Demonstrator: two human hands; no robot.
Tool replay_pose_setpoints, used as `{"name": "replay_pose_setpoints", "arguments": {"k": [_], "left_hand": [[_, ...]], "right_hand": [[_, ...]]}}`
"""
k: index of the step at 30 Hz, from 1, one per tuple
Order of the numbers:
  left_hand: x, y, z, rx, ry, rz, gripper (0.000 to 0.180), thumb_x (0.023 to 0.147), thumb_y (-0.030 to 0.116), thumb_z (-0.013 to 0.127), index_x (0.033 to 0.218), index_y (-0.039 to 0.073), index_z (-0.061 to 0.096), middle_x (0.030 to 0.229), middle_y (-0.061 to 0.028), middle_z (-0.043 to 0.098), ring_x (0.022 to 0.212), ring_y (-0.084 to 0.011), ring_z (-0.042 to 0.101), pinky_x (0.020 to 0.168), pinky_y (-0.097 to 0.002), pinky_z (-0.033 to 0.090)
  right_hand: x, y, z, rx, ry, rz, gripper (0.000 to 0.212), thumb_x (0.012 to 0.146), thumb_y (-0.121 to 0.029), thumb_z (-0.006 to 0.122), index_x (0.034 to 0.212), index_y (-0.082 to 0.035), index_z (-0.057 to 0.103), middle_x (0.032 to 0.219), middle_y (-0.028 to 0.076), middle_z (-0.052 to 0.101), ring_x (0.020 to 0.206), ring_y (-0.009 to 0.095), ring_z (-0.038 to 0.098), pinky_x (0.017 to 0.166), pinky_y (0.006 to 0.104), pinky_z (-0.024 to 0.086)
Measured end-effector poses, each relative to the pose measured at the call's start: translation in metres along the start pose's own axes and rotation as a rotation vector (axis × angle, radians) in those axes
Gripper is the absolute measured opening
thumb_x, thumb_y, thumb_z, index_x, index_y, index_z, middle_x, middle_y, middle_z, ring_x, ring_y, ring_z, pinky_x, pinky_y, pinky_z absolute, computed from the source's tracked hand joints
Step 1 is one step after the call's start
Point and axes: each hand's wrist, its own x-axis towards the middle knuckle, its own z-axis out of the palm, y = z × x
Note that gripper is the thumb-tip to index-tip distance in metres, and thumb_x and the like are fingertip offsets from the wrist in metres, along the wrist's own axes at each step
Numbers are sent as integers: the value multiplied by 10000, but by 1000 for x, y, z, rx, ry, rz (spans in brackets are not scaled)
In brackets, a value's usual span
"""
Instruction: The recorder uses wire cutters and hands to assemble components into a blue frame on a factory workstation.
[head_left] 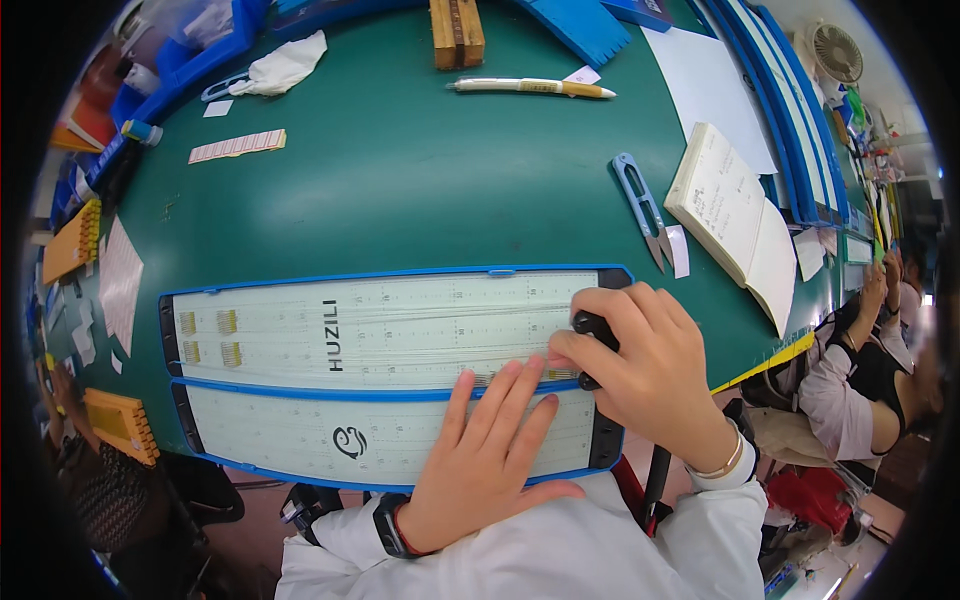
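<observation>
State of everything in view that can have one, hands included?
Blue-rimmed case: open flat.
Left hand: palm down, fingers spread, on the case.
Right hand: fingers closed around a black piece.
Notebook: open.
Snips: blades slightly apart.
Pen: lying down.
White cloth: crumpled.
Fan: on or off, can't tell.

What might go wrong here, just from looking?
The near half of the open case seems to overhang the green table, so pressure from the left hand might tip it. The blue snips lie bare-bladed beyond the right hand, so a careless reach might nick skin.
</observation>
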Motion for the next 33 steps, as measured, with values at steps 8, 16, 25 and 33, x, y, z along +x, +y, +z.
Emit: {"name": "replay_pose_setpoints", "arguments": {"k": [8, 16, 25, 33], "left_hand": [[0, 2, 0, 43, -5, 34, 841, 676, 686, 627, 1186, 30, 494, 1391, -165, 421, 1282, -299, 406, 1076, -560, 194], [2, 1, -2, 73, -50, 29, 850, 661, 697, 633, 1174, 30, 513, 1390, -156, 429, 1285, -296, 400, 1076, -557, 192], [2, 3, -2, 90, -49, 13, 828, 628, 663, 696, 1155, 48, 524, 1379, -138, 445, 1282, -278, 408, 1081, -553, 202], [3, 3, -1, 129, -34, 9, 704, 752, 640, 582, 1149, 59, 550, 1367, -123, 472, 1279, -245, 420, 1080, -475, 263]], "right_hand": [[-9, -21, -1, 102, 36, 372, 212, 612, -33, 712, 793, -82, 611, 950, 93, 524, 784, 268, 528, 636, 344, 411], [-7, -16, -15, 286, 168, 408, 267, 666, -10, 719, 903, -59, 606, 1007, 112, 539, 796, 243, 537, 679, 304, 442], [-31, -10, 3, 1235, 724, 417, 280, 913, -91, 532, 1045, -61, 287, 926, 164, 545, 895, 266, 608, 832, 408, 481], [-28, -8, 27, 1319, 796, 352, 202, 1000, -252, 370, 984, -71, 279, 806, 139, 531, 728, 271, 633, 704, 369, 514]]}}
